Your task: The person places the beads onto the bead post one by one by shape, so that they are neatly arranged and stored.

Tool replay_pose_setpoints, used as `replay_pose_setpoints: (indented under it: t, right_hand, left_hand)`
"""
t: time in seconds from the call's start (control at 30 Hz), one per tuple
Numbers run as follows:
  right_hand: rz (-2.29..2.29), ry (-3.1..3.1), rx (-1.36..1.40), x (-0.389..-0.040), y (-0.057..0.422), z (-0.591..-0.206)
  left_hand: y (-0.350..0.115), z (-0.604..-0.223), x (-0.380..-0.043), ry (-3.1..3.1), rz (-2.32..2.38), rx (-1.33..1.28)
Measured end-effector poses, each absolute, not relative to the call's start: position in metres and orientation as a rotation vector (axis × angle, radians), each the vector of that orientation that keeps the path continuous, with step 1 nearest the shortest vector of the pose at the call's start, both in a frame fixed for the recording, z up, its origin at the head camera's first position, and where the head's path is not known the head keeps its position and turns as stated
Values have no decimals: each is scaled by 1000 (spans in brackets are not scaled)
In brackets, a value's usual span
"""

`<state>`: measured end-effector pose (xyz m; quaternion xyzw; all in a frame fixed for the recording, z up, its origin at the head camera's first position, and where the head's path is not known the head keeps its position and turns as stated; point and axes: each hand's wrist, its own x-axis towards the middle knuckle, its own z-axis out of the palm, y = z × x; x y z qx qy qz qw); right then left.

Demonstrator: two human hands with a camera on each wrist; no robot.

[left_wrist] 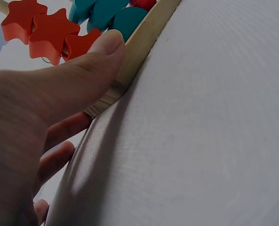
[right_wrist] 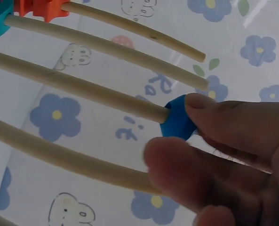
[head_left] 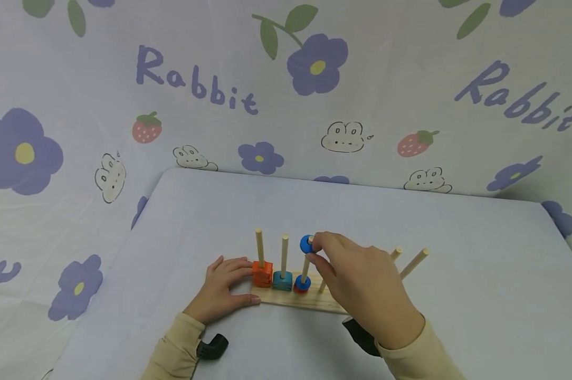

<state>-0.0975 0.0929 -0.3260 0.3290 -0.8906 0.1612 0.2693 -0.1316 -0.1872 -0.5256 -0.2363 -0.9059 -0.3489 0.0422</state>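
In the head view my right hand point(head_left: 369, 287) pinches a blue ring point(head_left: 307, 244) at the top of the third peg point(head_left: 306, 269). The right wrist view shows that blue ring point(right_wrist: 178, 117) around the peg's tip, between thumb and fingers. Low on the same peg sits another blue ring point(head_left: 302, 282) over a red one. My left hand point(head_left: 225, 287) grips the left end of the wooden base point(head_left: 295, 300), thumb at its near edge. Orange star-shaped blocks point(head_left: 263, 274) are stacked on the first peg, teal pieces point(head_left: 282, 281) on the second.
Two bare pegs point(head_left: 415, 263) lean at the right end of the base, partly behind my right hand. White cloth covers the table point(head_left: 210, 211). A printed curtain point(head_left: 385, 89) hangs behind it. Dark wrist-worn pieces point(head_left: 212, 347) show by both sleeves.
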Motion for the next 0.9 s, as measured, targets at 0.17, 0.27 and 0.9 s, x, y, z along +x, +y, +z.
replay_pose_setpoints:
  t: [0.17,0.27,0.9]
  right_hand:
    - [393,-2377,936,-100,93,-334]
    - [350,-2374,971,-101,93,-341]
    - [142,-2518,1038,-108,87,-396]
  left_hand:
    - [-188,-527,-132,-2775,-1066,-716]
    - [-188,-527,-132,-2774,-1066,-717]
    - [-188,-527,-132,-2763,-1087,-722]
